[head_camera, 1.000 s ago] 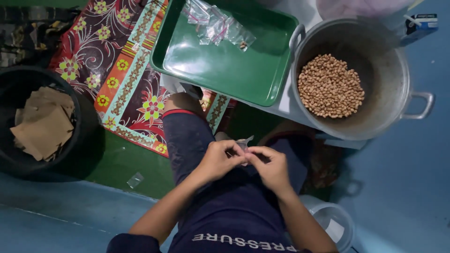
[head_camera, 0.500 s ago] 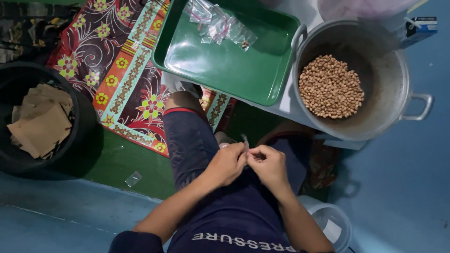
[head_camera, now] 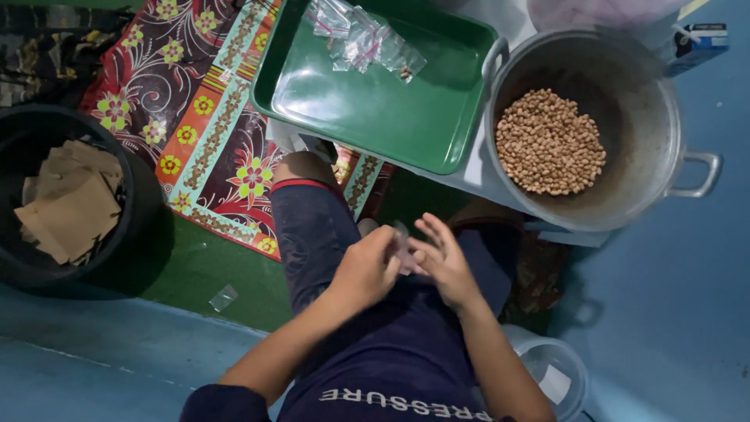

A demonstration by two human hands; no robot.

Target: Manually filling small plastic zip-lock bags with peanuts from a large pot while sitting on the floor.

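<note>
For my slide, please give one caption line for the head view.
Both hands, left hand and right hand, pinch a small clear plastic bag above the lap, near a green tray and a metal pot of peanuts.

Both hands sit low over the lap, left hand (head_camera: pixel 366 270) and right hand (head_camera: pixel 443 262) touching at a small clear bag (head_camera: pixel 403 248). Ahead, the green tray (head_camera: pixel 375 109) lies mostly bare, only small packets (head_camera: pixel 361 37) crowding its far corner. The big metal pot (head_camera: pixel 617 187) walls off the right, its peanuts (head_camera: pixel 551 142) open from above. Left, bare green floor (head_camera: pixel 195 270) lies between the knee (head_camera: pixel 301 176) and the black bucket (head_camera: pixel 125 227).
</note>
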